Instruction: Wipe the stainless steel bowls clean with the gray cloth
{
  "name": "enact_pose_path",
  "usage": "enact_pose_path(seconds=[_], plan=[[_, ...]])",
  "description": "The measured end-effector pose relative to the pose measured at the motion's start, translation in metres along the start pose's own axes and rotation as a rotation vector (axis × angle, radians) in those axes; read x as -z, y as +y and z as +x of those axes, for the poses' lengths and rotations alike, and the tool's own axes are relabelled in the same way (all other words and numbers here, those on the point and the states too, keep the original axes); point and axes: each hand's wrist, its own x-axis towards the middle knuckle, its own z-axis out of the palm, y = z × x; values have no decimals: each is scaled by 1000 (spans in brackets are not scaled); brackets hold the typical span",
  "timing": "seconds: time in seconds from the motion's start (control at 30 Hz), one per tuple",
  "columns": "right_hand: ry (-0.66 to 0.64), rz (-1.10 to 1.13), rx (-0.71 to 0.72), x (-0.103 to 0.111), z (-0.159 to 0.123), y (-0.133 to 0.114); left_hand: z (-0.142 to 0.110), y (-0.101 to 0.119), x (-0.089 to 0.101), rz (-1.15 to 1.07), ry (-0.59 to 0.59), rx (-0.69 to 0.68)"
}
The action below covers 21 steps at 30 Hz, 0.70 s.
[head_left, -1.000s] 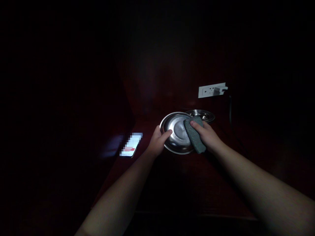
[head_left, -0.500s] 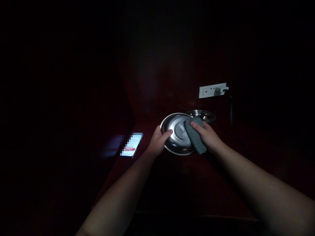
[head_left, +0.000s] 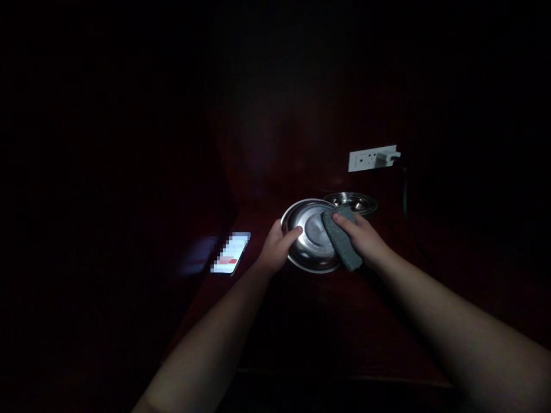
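A shiny round metal bowl (head_left: 313,232) is held up over the table, its hollow side tilted toward me. My left hand (head_left: 276,248) grips its left rim, thumb lying on the inner wall and the other fingers hidden behind. On the bowl's right side, my right hand (head_left: 364,235) clasps a folded grey-green cloth (head_left: 343,241) with the thumb on top. The cloth covers the right rim and hangs a little below it; the right hand's other fingers are hidden. Behind the bowl lies a second round metal dish (head_left: 365,203), partly covered from view.
A lit phone (head_left: 232,255) lies near the left edge of the dark red table (head_left: 387,338). On the back wall is a white socket plate (head_left: 364,160) with a charger (head_left: 387,156) plugged in and a cable (head_left: 404,189) hanging down. The surroundings are very dark.
The bowl has tipped or shifted very slightly downward. Both hands keep their grips, and the cloth stays at the right rim almost unmoved.
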Motion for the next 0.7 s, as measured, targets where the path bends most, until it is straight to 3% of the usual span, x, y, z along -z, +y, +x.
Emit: enact_pose_path(seconds=[0.7], plan=[[-8,-12,-27,1,0,0,1,-2,2,70,-15,-8]])
